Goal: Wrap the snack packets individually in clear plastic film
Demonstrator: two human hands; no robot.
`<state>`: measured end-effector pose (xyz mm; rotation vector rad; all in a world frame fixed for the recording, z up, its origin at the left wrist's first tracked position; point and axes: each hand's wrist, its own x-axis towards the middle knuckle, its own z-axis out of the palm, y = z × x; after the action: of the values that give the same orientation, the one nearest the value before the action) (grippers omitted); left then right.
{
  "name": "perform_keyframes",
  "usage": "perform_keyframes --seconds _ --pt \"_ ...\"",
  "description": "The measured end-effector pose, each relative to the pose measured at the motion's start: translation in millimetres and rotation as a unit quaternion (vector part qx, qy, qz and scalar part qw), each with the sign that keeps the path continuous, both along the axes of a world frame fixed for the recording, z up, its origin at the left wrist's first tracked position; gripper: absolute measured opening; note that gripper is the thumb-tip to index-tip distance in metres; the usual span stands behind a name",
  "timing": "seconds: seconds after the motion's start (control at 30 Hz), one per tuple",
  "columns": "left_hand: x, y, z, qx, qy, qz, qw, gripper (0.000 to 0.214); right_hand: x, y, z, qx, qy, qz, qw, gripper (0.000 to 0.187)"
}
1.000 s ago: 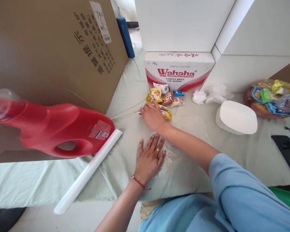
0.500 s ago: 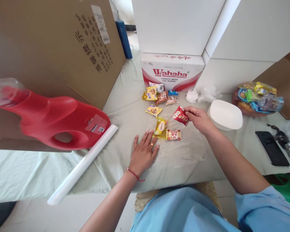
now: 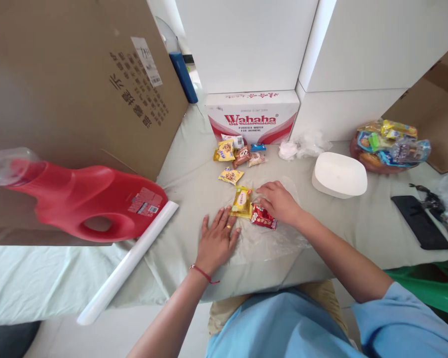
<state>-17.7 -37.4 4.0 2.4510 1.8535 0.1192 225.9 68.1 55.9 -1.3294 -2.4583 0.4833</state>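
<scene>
My left hand (image 3: 217, 239) lies flat with spread fingers on the edge of a clear plastic sheet (image 3: 280, 237) spread over the pale cloth. My right hand (image 3: 280, 201) rests palm down on that sheet, fingers curled over a red snack packet (image 3: 263, 217). A yellow snack packet (image 3: 241, 201) lies just left of it, touching the red one. Another yellow packet (image 3: 230, 175) lies apart, farther back. A small pile of wrapped snacks (image 3: 239, 151) sits in front of the Wahaha carton (image 3: 252, 116).
A red detergent jug (image 3: 85, 199) lies on its side at left beside a white roll (image 3: 129, 261) and a big cardboard box (image 3: 74, 74). At right are a white lidded container (image 3: 339, 175), crumpled plastic (image 3: 302, 146), a bag of snacks (image 3: 390, 144) and a black phone (image 3: 420, 221).
My right hand pulled snacks from the pile, lifted the red packet, then brought it down onto the plastic sheet beside the yellow packet. My left hand stayed flat.
</scene>
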Motion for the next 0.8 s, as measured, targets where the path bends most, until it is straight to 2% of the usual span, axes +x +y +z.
perform_keyframes --seconds 0.13,0.23,0.33,0.4,0.53,0.67,0.73,0.8 --pt "0 1 -0.8 0.006 -0.001 -0.001 1.000 0.051 -16 19 1.5 0.074 -0.044 0.158 0.984 0.052" --pt "-1 0 -1.4 0.013 -0.009 -0.001 1.000 0.050 -37 34 -4.0 0.075 -0.093 0.250 0.961 0.046" --pt "-1 0 -2.0 0.016 -0.019 0.001 1.000 0.052 -51 43 -5.5 0.070 -0.124 0.282 0.949 0.033" --pt "-1 -1 -2.3 0.016 -0.025 0.003 1.000 0.054 -54 49 0.0 0.095 -0.111 0.256 0.956 0.030" --pt "-3 0 -3.1 0.012 -0.033 0.000 0.999 0.055 -56 83 25.7 0.142 -0.051 0.129 0.980 0.041" --pt "-3 0 -3.3 0.011 -0.035 0.000 0.999 0.055 -52 125 54.2 0.105 -0.044 0.000 0.993 0.062" --pt "-3 0 -2.7 0.012 -0.038 0.002 0.999 0.055 -42 124 62.3 0.074 -0.031 -0.015 0.997 0.060" --pt "-2 0 -1.8 0.010 -0.042 0.002 0.999 0.055 -28 100 63.0 0.057 -0.001 0.032 0.998 0.043"
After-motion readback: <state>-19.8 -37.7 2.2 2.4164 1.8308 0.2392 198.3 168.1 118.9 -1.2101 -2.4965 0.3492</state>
